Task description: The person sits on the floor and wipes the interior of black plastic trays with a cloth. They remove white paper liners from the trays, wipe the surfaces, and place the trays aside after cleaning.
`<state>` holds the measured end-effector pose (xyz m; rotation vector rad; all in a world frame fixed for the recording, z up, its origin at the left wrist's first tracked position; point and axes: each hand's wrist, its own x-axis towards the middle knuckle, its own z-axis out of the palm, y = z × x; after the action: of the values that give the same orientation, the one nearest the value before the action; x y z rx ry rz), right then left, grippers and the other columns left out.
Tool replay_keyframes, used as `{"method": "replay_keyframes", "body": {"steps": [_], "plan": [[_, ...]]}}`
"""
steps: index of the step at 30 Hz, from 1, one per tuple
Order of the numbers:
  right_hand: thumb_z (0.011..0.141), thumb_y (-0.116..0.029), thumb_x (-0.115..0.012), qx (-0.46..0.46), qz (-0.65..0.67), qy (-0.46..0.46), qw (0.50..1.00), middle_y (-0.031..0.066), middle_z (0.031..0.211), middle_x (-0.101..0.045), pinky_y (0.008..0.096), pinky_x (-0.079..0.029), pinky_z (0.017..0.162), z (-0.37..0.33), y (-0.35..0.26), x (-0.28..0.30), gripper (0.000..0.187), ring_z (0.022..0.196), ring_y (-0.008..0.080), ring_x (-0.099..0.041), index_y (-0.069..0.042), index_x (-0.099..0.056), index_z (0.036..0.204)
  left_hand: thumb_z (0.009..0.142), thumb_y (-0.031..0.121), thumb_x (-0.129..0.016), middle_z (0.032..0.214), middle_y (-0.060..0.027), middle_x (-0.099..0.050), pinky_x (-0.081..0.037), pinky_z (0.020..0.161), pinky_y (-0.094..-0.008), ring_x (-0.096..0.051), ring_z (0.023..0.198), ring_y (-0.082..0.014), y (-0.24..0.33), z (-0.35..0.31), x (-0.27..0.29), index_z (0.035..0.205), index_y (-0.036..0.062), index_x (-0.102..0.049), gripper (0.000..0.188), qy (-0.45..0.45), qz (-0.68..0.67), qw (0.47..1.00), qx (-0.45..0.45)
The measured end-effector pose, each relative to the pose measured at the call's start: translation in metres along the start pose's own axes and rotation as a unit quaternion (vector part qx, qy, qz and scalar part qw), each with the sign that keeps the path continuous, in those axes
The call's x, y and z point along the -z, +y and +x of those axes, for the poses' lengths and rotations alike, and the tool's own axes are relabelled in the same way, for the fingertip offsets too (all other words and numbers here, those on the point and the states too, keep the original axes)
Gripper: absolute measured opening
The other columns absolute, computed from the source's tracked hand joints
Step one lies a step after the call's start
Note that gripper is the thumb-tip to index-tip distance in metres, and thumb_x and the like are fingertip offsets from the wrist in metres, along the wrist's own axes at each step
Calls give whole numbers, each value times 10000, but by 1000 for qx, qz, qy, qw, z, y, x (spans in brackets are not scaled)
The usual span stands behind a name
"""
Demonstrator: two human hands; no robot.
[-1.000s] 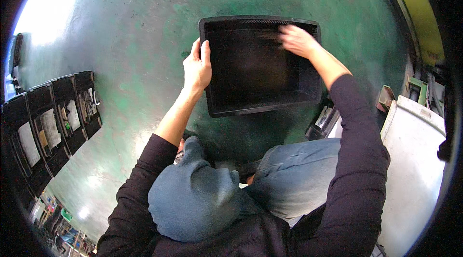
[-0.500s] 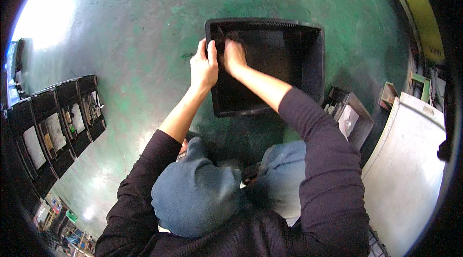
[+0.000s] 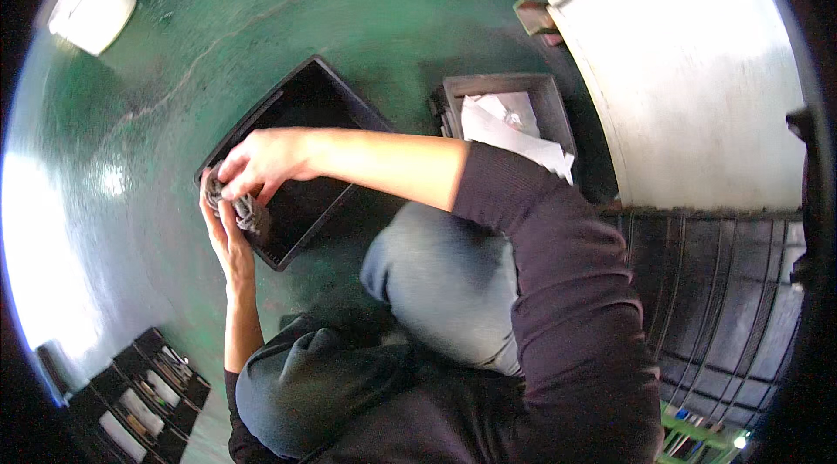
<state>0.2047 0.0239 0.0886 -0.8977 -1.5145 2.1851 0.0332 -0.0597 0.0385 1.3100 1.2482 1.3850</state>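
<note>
A black plastic tray (image 3: pixel 342 112) lies tilted on the green floor in front of my knees. Both hands meet at its left corner. My right hand (image 3: pixel 258 162) reaches across the tray and pinches a crumpled grey cloth (image 3: pixel 244 211). My left hand (image 3: pixel 223 236) comes up from below and closes on the same cloth against the tray's rim. The inside of the tray looks dark and bare.
A smaller black bin (image 3: pixel 545 98) holding white papers stands just right of the tray. A large white panel (image 3: pixel 697 72) fills the upper right, with black ribbed crates (image 3: pixel 724 290) below it. A row of black bins (image 3: pixel 139 386) sits at lower left, a white bucket (image 3: pixel 91 2) at upper left.
My head has turned, so the tray now sits tilted at centre left. My right hand moved from the tray's far side to its left corner, joining the left hand on a grey cloth.
</note>
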Motion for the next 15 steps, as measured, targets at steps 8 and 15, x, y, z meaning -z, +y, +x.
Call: {"method": "replay_keyframes", "body": {"steps": [8, 15], "plan": [[770, -198, -720, -166, -335, 524, 765, 108, 1053, -676, 321, -498, 854, -369, 39, 119, 343, 952, 186, -644, -78, -670, 1088, 949, 194, -536, 948, -43, -630, -474, 765, -234, -583, 853, -96, 60, -7, 44, 1112, -14, -576, 267, -160, 104, 964, 185], [699, -311, -727, -221, -528, 430, 698, 131, 1042, -631, 389, -462, 875, -382, 165, 84, 366, 997, 280, -597, -72, -690, 974, 952, 221, -542, 959, -50, -638, -475, 752, -240, -585, 840, -96, 56, -7, 38, 1118, -4, -569, 281, -133, 59, 973, 182]]}}
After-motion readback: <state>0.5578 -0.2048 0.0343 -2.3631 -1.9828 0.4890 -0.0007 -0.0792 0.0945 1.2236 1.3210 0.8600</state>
